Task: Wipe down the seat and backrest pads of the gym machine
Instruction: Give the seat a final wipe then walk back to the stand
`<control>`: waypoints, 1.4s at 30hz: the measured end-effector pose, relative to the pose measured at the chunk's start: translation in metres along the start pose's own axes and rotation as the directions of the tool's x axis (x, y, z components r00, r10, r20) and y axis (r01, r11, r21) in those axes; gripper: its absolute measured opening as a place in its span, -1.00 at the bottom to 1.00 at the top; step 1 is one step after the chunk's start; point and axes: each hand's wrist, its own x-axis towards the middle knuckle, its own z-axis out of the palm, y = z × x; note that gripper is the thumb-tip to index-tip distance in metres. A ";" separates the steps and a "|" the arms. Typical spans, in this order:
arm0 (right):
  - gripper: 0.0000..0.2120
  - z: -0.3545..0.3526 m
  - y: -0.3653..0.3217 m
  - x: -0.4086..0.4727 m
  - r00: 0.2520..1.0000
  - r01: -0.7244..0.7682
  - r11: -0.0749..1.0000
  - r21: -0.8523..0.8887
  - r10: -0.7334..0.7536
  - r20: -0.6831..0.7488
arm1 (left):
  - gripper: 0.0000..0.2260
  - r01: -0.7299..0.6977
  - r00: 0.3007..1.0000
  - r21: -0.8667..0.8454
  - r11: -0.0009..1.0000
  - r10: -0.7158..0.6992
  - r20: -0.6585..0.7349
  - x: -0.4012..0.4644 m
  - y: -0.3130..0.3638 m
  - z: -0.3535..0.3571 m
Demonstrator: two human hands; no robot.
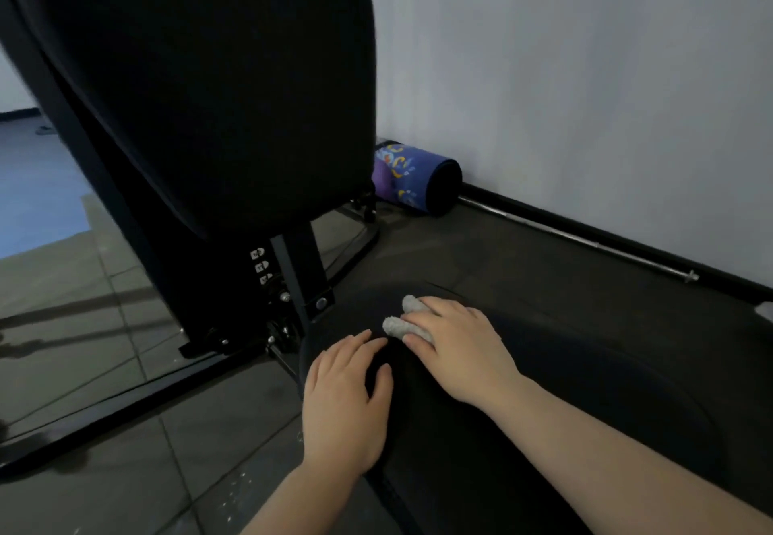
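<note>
The black seat pad (564, 388) fills the lower right of the head view. The black backrest pad (217, 82) rises upright at the upper left. My right hand (464, 350) lies on the seat's far end, pressing a small grey-white cloth (403, 323) under its fingers; two ends of the cloth stick out to the left. My left hand (345, 405) rests flat on the seat's left edge, fingers spread, holding nothing.
The machine's black frame post (303, 275) and floor bar (125, 405) stand left of the seat on grey floor tiles. A rolled blue patterned mat (414, 179) and a steel barbell bar (585, 241) lie along the white wall.
</note>
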 end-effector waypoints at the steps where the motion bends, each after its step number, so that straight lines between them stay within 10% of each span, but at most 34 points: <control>1: -0.66 -0.001 0.000 0.000 1.000 0.000 1.000 0.017 0.000 -0.001 | -0.65 -0.002 1.000 0.021 1.000 0.002 -0.002 0.001 0.000 -0.002; 15: -0.70 0.002 0.000 -0.007 0.997 -0.060 0.997 0.047 0.062 -0.045 | -0.62 0.009 0.998 0.079 0.997 -0.014 0.063 0.004 0.007 0.002; 30: -0.57 -0.064 -0.016 -0.053 0.933 -0.140 0.990 0.035 0.120 0.339 | -0.59 0.263 0.854 0.204 0.943 -0.326 0.405 -0.007 0.070 -0.035; 42: -0.62 -0.205 -0.049 -0.116 0.802 -0.482 0.875 0.049 0.418 0.426 | -0.66 0.246 0.835 0.185 0.952 -0.305 0.458 -0.042 0.157 -0.152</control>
